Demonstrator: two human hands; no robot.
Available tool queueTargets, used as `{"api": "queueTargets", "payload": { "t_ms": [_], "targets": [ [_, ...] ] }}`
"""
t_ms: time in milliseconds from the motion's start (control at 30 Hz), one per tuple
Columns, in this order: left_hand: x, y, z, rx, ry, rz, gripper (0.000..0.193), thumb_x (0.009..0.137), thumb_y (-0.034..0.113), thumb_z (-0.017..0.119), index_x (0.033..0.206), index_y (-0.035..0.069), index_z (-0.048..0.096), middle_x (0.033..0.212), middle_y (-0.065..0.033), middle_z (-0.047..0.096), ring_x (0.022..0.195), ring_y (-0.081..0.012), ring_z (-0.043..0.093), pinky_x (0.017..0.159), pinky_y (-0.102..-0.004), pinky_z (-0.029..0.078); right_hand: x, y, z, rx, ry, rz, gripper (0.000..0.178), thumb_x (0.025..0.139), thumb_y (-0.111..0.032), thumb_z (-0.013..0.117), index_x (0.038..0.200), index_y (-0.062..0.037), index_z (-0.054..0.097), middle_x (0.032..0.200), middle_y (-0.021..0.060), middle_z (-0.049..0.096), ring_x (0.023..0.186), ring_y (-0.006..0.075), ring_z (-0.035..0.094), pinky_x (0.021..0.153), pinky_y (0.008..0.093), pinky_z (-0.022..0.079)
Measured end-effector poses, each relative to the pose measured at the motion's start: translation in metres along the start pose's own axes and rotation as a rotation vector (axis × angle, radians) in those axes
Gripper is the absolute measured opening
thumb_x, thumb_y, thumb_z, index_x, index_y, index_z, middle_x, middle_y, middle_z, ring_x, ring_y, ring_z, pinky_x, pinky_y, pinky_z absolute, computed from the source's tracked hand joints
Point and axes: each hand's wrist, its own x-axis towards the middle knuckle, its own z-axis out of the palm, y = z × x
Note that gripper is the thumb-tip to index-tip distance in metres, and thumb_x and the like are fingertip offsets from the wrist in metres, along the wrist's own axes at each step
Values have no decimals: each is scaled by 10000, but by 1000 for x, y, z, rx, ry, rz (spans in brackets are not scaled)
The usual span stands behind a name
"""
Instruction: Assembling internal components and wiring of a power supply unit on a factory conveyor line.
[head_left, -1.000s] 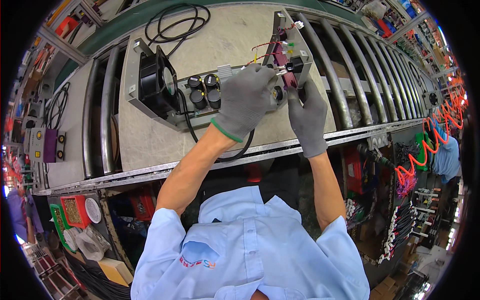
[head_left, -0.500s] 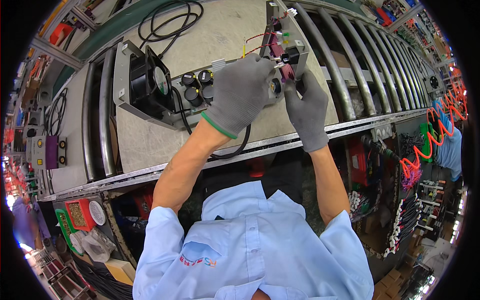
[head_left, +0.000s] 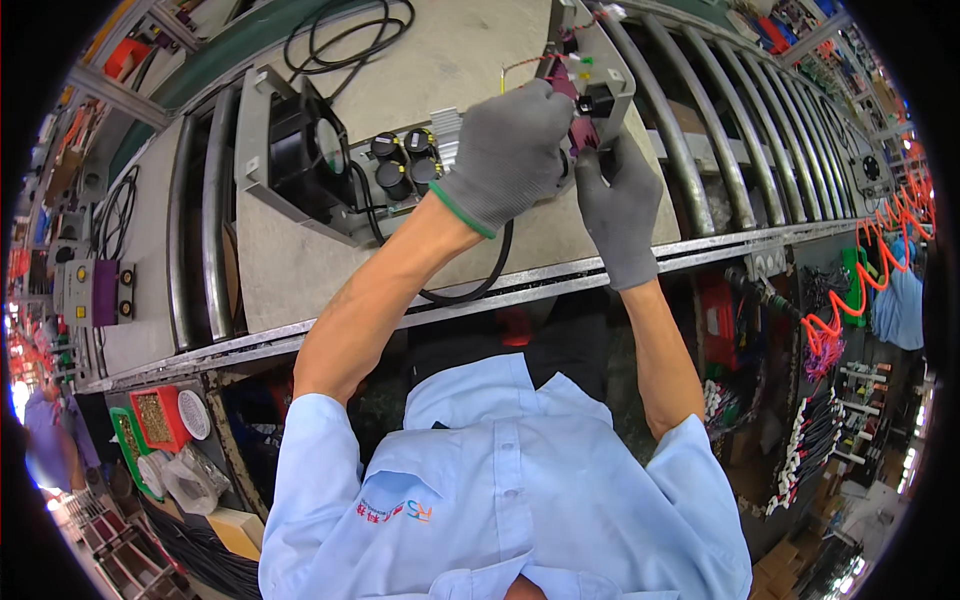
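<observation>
Head view: an open power-supply chassis (head_left: pixel 300 215) lies on the grey surface (head_left: pixel 470 60) of the roller line, with the black cooling fan (head_left: pixel 305 150) at its left end, black capacitors (head_left: pixel 405 165) mid-way, a finned heatsink (head_left: pixel 447 150) just beside them. The work is at the chassis's right end, where a small magenta connector block (head_left: pixel 583 128) sits among thin red and yellow wires (head_left: pixel 530 62).

Left hand (head_left: pixel 510 150), grey-gloved, is curled over the board edge, fingers (head_left: pixel 545 105) closed around the upper part of the magenta piece. Right hand (head_left: pixel 618 195), also gloved, is pressed up from below, fingers pinched on the lower part beside a black component (head_left: pixel 600 100). What exactly is pinched under the gloves cannot be told; contact is hidden.

For the step to be done well, as judged:
- Chassis is best steadied by the left hand so nothing slides on the surface.
- Connector should be kept square to its mate; force applied straight, no rocking.
- Thin wires should be kept clear of the pinch point and not pulled.
- The thick black cable (head_left: pixel 470 285) looping under the left wrist should be left slack, not snagged by the forearm.
- Seating is better confirmed by feel, since gloves block sight.
</observation>
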Motion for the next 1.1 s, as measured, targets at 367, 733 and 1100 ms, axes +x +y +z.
{"api": "queueTargets", "payload": {
  "t_ms": [367,733,1100],
  "targets": [
    [-114,46,-56,108,-152,-344,313,842,323,779,1043,109,670,808,-93,626,752,-312,668,627,-439,531,-44,54,12,114,-88,128,774,882,-132,715,1549,19,353,1311,227,652,1152,350,687,968,391,557],
    [-139,20,29,220,-198,-164,112,860,160,683,891,101,593,820,-88,600,767,-299,653,600,-459,515,-68,77,28,-33,-95,-59,454,849,-78,642,1284,42,590,1213,257,660,1126,415,641,957,450,528],
    [-157,2,24,115,-206,-171,432,793,-54,584,1209,35,658,1084,-215,671,1012,-412,657,871,-487,525,-136,78,-42,11,194,-23,482,836,-11,644,1316,-20,607,1217,200,672,1080,394,661,931,434,554]
  ]
}}
